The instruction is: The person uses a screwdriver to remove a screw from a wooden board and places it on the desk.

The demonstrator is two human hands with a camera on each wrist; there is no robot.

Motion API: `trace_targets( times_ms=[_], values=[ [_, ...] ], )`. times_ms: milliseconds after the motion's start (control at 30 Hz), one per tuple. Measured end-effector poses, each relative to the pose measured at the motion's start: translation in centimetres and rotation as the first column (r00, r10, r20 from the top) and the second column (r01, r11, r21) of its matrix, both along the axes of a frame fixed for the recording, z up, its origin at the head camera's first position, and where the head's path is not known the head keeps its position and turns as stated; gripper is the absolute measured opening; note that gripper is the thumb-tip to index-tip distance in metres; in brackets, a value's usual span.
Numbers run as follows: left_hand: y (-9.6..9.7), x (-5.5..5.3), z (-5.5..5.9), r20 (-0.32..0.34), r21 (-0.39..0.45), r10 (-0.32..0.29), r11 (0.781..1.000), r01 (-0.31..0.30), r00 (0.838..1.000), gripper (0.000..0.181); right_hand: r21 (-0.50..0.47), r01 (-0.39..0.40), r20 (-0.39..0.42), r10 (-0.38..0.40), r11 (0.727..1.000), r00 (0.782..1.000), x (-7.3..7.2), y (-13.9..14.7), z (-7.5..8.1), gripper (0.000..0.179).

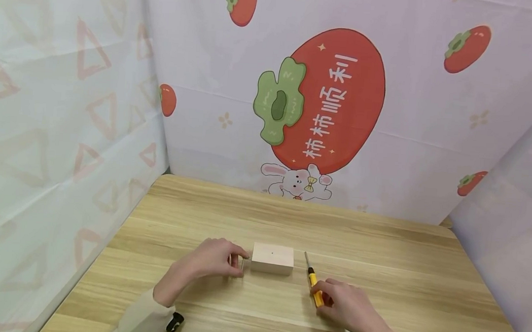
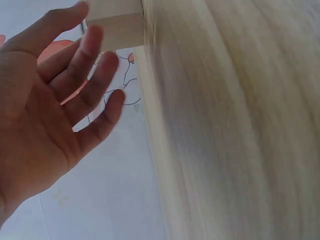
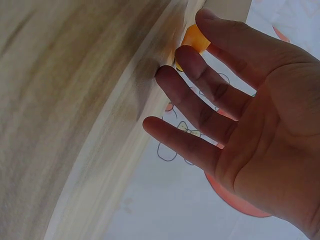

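A pale wooden block (image 1: 272,258) with a small dark hole in its top lies on the table, between the two hands. Just left of it, my left hand (image 1: 219,258) pinches a thin metal screw (image 1: 243,264) between thumb and index finger. The left wrist view shows the screw's threaded shank (image 2: 82,28) by the fingertips, close to the block. On the other side, my right hand (image 1: 346,303) grips the yellow handle of a screwdriver (image 1: 317,291), whose metal shaft points away toward the back. In the right wrist view, the thumb and fingers partly hide the handle.
The wood-grain table (image 1: 401,276) reaches back to a white cloth wall (image 1: 204,132) printed with red persimmons. Another cloth wall (image 1: 66,138) rises along the left edge, and one (image 1: 514,222) stands at the right. A black strap piece (image 1: 175,322) sits at the left cuff.
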State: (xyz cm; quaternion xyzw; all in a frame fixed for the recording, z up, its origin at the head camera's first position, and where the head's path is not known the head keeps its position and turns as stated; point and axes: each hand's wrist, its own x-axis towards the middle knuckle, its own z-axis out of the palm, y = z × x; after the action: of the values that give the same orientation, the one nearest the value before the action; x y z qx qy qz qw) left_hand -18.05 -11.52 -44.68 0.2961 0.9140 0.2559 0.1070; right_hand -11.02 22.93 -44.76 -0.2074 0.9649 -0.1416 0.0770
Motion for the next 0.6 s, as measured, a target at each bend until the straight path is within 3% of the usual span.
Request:
trace_targets(
  times_ms=[167, 333, 433, 600],
  values=[
    [-0.42, 0.27, -0.18, 0.12, -0.036, -0.026, 0.999, 0.03, 0.992, 0.038, -0.009, -0.003, 0.036, 0.003, 1.0, 0.999, -0.18, -0.03, -0.02, 0.023],
    [-0.35, 0.57, -0.28, 0.196, -0.039, -0.03, 0.999, 0.038, 0.98, 0.036, -0.018, -0.008, 0.047, 0.009, 1.0, 0.999, -0.28, -0.06, -0.11, 0.023],
    [-0.27, 0.68, -0.4, 0.197, -0.042, -0.018, 0.999, 0.027, 0.98, 0.035, -0.025, -0.012, 0.058, 0.013, 1.0, 0.998, -0.33, -0.06, -0.19, 0.022],
    [-0.27, 0.47, -0.81, 0.126, -0.071, 0.007, 0.997, 0.002, 0.992, 0.036, -0.039, -0.024, 0.061, 0.027, 0.999, 0.998, -0.42, -0.02, -0.25, 0.022]
  ],
)
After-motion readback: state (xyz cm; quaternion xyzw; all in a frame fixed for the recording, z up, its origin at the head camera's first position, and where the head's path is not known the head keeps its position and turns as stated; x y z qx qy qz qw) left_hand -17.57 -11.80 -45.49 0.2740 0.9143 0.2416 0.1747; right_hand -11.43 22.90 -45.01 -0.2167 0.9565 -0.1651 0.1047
